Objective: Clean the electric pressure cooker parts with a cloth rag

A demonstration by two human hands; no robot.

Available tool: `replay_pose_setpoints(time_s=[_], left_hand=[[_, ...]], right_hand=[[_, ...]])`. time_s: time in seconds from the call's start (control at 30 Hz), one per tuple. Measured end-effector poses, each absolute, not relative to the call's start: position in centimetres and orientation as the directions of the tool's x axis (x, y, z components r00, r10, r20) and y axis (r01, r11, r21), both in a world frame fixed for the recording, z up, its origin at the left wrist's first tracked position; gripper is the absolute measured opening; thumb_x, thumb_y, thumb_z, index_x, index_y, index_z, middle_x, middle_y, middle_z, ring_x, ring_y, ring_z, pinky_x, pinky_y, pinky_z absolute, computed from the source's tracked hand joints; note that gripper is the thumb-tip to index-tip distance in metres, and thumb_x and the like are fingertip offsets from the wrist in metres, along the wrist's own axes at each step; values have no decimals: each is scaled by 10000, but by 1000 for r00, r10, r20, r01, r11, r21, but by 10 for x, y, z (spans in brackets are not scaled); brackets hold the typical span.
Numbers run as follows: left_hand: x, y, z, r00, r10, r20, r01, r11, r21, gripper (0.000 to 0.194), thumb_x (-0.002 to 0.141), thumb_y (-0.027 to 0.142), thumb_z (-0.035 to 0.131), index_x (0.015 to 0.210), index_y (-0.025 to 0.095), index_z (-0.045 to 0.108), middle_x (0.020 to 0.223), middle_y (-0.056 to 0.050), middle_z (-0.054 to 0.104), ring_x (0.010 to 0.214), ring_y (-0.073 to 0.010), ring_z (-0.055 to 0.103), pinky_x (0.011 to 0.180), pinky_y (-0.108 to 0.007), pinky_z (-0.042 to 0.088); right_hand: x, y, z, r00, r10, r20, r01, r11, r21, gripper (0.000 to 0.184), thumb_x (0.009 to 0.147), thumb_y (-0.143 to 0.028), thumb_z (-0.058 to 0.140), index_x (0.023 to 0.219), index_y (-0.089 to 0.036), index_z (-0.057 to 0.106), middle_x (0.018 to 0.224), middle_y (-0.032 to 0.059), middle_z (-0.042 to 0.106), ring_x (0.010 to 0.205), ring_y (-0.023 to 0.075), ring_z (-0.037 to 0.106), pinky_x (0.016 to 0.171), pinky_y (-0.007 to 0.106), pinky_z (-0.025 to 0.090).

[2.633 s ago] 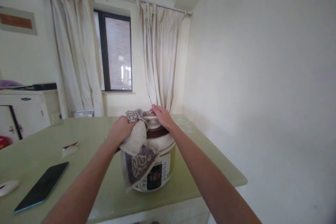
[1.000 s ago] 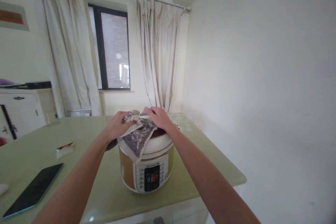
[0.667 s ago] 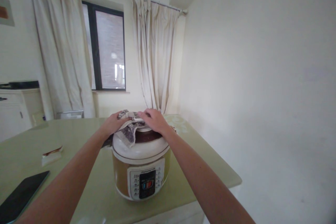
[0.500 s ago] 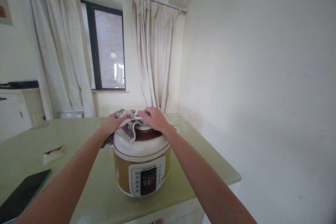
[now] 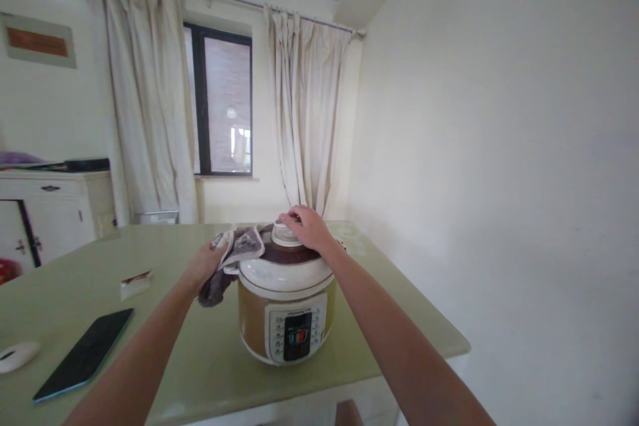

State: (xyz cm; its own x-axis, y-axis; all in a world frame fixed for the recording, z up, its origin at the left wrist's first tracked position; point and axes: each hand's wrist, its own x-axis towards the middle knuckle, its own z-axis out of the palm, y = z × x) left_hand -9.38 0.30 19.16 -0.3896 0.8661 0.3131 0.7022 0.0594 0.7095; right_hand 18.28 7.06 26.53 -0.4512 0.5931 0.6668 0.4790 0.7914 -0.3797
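An electric pressure cooker [image 5: 287, 279] with a white lid rim, a brown lid top and a tan body stands upright on the pale green table [image 5: 200, 359], its button panel facing me. My left hand [image 5: 207, 263] is closed on a grey and white patterned cloth [image 5: 244, 244] at the lid's left side; part of the cloth hangs down beside the cooker. On top, my right hand [image 5: 307, 227] grips the white lid knob [image 5: 285, 234], its fingers curled over it. The far side of the knob is hidden by that hand.
A dark tablet [image 5: 84, 354] lies on the table at left, near a white computer mouse [image 5: 17, 356]. Farther back is a small white packet [image 5: 134, 285]. A white wall [image 5: 499, 180] runs along the right. Behind stand a white cabinet [image 5: 60, 206] and curtains [image 5: 309, 113].
My left hand has drawn the cloth leftward off the knob to the lid's left edge. My right hand has settled onto the knob. The camera view has tilted up and turned left.
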Motion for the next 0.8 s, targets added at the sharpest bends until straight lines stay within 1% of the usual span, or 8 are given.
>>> replay_pose_setpoints(time_s=[0.1,0.2,0.3,0.43,0.53,0.6,0.7,0.8], left_hand=[[-90,-10,191,-432,854,288,646,71,760,397,877,454,516,1103,198,717,1033,-113,823,995,-309,777,831,-355,605],[-78,-27,197,-414,826,383,750,71,658,403,866,430,550,1173,210,691,1092,-139,806,1052,-324,759,872,-370,584],[-63,-47,204,-376,785,492,826,43,562,374,874,449,545,1143,231,685,1095,-138,781,1025,-322,747,881,-386,573],[-39,-69,213,-288,744,604,831,-120,544,366,861,464,565,1115,244,708,1143,-114,753,1027,-286,730,924,-364,562],[-16,-70,228,-153,796,586,840,-207,501,472,850,498,618,1242,250,702,1267,-114,717,1094,-287,716,981,-355,544],[-6,-60,239,-118,832,542,866,-181,466,534,850,538,640,1292,243,686,1302,-132,696,1108,-303,710,1010,-377,528],[-4,-36,252,-125,868,480,881,-126,457,543,857,584,629,1252,217,693,1213,-149,722,1067,-321,712,985,-410,530],[-15,-8,256,-115,888,446,857,-139,497,485,855,556,626,1192,214,700,1111,-124,767,1029,-305,716,935,-393,545]], right_hand=[[182,71,265,-465,597,653,496,787,-366,385,1035,-538,605,945,-196,758,991,75,748,940,189,645,853,289,418],[180,71,265,-467,600,649,509,783,-357,398,1036,-545,601,943,-191,757,996,79,745,949,194,646,856,293,412],[180,72,265,-475,591,652,475,796,-375,404,1037,-551,595,929,-192,744,989,69,737,949,194,643,859,294,409],[181,77,264,-468,613,636,357,790,-498,463,1059,-598,507,924,-205,712,930,32,716,923,187,640,846,289,421],[184,82,262,-433,665,608,257,738,-624,519,1068,-639,417,968,-217,703,954,25,717,952,198,647,883,304,439],[186,85,261,-418,687,594,214,710,-671,546,1063,-663,384,985,-221,696,980,28,716,980,204,650,909,313,444],[187,86,260,-411,671,617,194,726,-660,559,1048,-693,380,974,-226,679,981,24,705,991,208,639,926,322,445],[186,83,261,-410,660,630,205,739,-641,552,1040,-705,389,954,-233,663,946,16,691,982,213,624,924,331,442]])
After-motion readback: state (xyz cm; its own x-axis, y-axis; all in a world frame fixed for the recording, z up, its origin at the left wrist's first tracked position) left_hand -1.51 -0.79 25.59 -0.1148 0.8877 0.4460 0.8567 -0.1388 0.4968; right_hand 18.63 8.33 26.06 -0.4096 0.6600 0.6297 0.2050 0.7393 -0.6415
